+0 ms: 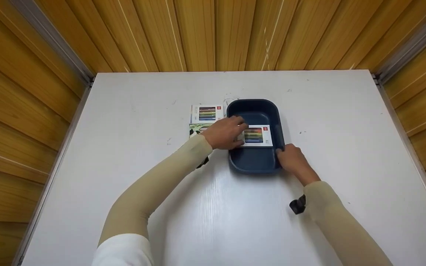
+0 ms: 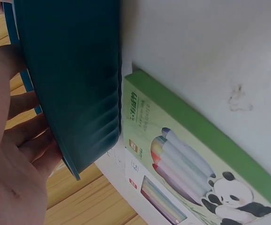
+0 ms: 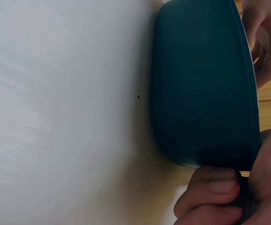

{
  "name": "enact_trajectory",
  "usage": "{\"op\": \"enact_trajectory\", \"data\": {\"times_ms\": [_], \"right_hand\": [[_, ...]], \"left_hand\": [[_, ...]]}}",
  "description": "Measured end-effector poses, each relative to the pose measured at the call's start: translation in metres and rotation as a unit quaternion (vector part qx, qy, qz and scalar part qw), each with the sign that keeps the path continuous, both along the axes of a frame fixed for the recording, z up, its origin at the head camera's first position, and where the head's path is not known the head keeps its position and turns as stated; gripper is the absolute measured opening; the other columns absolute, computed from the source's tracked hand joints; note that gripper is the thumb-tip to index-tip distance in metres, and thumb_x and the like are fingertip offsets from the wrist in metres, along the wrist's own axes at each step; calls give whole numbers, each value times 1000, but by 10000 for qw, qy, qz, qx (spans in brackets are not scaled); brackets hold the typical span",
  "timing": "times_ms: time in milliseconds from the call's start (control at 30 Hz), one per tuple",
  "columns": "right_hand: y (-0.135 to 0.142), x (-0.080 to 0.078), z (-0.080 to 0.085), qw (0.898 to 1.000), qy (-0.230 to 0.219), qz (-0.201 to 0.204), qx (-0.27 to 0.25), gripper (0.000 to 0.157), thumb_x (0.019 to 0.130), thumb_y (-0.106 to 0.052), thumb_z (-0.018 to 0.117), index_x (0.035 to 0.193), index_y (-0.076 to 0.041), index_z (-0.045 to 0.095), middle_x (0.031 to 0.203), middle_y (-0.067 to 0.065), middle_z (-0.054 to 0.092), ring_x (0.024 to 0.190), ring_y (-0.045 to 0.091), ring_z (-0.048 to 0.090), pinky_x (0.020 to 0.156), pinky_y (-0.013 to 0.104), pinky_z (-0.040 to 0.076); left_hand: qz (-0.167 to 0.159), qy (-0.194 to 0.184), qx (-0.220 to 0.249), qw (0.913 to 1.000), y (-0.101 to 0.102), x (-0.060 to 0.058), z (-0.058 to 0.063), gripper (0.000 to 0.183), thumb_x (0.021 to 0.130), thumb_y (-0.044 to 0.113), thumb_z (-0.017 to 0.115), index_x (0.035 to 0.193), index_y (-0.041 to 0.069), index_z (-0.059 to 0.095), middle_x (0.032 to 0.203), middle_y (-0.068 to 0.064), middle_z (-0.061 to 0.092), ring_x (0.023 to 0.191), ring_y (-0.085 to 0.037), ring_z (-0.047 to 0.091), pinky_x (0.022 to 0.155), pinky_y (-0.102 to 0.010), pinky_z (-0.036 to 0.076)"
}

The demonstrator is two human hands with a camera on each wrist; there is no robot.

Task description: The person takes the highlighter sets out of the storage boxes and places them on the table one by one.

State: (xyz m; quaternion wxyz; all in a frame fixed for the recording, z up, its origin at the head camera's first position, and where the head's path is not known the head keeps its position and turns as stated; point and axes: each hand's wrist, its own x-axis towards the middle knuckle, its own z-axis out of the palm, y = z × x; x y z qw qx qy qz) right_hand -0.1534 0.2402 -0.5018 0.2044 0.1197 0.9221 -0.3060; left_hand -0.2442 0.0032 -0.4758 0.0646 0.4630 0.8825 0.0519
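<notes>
A dark blue plastic bin (image 1: 255, 160) stands on the white table. Inside it lies a white box of coloured pens (image 1: 266, 142) with a clear window. My left hand (image 1: 225, 133) reaches over the bin's left rim and grips the left end of this box, thumb and fingers on opposite edges. In the left wrist view the fingertips of the left hand (image 2: 18, 154) are partly hidden behind the bin wall. My right hand (image 1: 293, 162) grips the bin's right rim near its front corner; in the right wrist view its fingers (image 3: 215, 187) are curled under the rim.
Left of the bin, a green panda box of pens (image 2: 196, 154) lies on the table (image 1: 142, 111), partly behind my left hand in the head view. Beyond it lies another white pen box (image 1: 207, 113). Wood-patterned panels (image 1: 198, 37) enclose the table at the back and sides.
</notes>
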Motion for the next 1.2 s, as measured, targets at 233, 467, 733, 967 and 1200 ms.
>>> {"op": "enact_trajectory", "data": {"times_ms": [233, 467, 733, 967, 1200], "right_hand": [[-1, 0, 2, 10000, -58, 22, -54, 45, 101, -23, 33, 116, 16, 51, 97, 21, 58, 85, 29, 56, 72, 36, 45], [0, 0, 0, 10000, 65, 29, -60, 38, 100, -22, 34, 102, 10, 56, 86, 15, 56, 77, 26, 54, 65, 31, 43], [0, 0, -1, 9999, 160, 30, -29, 37, 100, -22, 35, 96, 7, 57, 83, 14, 57, 74, 25, 54, 63, 31, 42], [1, 0, 0, 10000, 40, 31, -45, 42, 100, -24, 34, 109, 13, 54, 90, 18, 57, 78, 27, 55, 67, 33, 44], [1, 0, -1, 9999, 131, 63, -19, 40, 100, -22, 35, 104, 12, 56, 88, 18, 58, 76, 26, 55, 64, 32, 43]], "left_hand": [[76, 59, -193, 9998, 3, 1, -1, 49, 93, 38, 60, 134, 12, 52, 134, -8, 52, 119, -23, 54, 102, -37, 46], [86, -10, -291, 9995, 6, 0, -2, 51, 93, 38, 59, 135, 12, 50, 136, -9, 51, 121, -24, 53, 104, -37, 45], [59, 73, -398, 9992, 10, 0, -5, 53, 93, 41, 60, 135, 11, 50, 136, -9, 51, 121, -24, 53, 104, -37, 45], [101, 114, -357, 9992, 13, -1, -6, 51, 90, 38, 63, 131, 10, 53, 133, -10, 53, 116, -24, 56, 101, -37, 47], [281, -19, -468, 9985, 18, 0, -6, 50, 89, 36, 63, 131, 9, 55, 133, -9, 54, 116, -25, 56, 102, -37, 46]]}}
